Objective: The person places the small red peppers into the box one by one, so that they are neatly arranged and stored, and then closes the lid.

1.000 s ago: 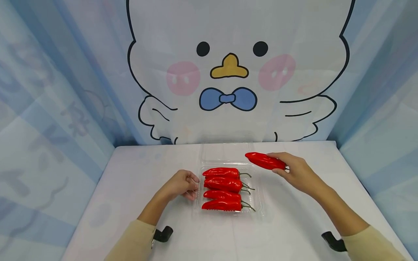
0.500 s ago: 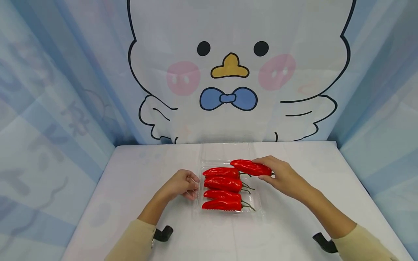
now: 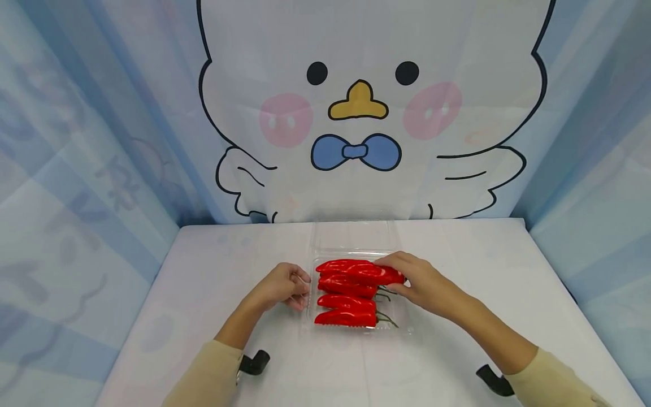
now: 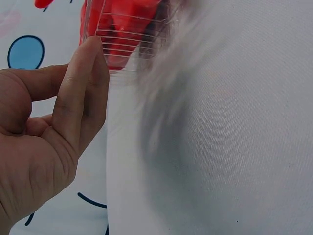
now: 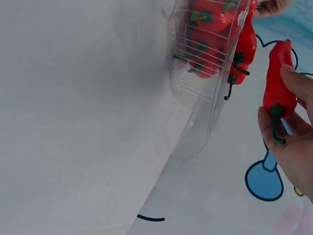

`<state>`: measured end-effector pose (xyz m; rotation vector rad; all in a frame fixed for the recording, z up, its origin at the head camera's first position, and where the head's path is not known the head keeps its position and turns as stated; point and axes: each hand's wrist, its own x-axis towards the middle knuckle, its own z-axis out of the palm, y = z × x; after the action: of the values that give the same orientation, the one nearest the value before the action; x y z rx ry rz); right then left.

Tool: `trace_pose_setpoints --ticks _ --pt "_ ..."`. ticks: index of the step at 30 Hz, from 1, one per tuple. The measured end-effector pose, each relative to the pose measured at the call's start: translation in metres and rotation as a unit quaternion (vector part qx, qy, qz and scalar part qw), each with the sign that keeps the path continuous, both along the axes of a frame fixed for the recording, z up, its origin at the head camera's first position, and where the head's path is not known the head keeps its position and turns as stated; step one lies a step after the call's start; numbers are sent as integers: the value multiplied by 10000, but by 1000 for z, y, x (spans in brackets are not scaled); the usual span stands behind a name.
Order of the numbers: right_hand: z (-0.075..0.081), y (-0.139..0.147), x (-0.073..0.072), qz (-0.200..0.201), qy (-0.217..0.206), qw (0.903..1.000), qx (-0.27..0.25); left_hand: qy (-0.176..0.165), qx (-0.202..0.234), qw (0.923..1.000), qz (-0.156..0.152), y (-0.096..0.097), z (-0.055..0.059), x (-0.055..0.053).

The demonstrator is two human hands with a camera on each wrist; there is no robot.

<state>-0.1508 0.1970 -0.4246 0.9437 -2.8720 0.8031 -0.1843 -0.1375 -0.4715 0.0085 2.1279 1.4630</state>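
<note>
A clear plastic box with its lid folded back holds several red chili peppers, lying side by side with green stems toward the right. My left hand pinches the box's left rim; in the left wrist view the thumb and fingertips meet at the ribbed plastic wall. My right hand grips another red pepper over the far right part of the box. The right wrist view shows that pepper held between thumb and fingers, stem down in that view, apart from the others.
The box stands on a white-covered table, near its far edge. Behind rises a curtain with a cartoon bird, and blue curtains hang at both sides. A black wrist mount juts from each sleeve.
My right hand has carried its pepper left and toward me, from right of the box to over the peppers inside. The left hand has stayed at the rim.
</note>
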Motion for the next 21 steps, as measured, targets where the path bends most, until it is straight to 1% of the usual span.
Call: trace_pose_setpoints --ticks 10,13,21 --pt "-5 -20 7 112 -201 9995 230 -22 -35 10000 12 0 1 0" --pt "-7 -25 9 167 -136 9994 267 -21 -8 10000 7 0 1 0" --pt "-14 -34 10 398 105 9990 176 6 16 10000 14 0 1 1"
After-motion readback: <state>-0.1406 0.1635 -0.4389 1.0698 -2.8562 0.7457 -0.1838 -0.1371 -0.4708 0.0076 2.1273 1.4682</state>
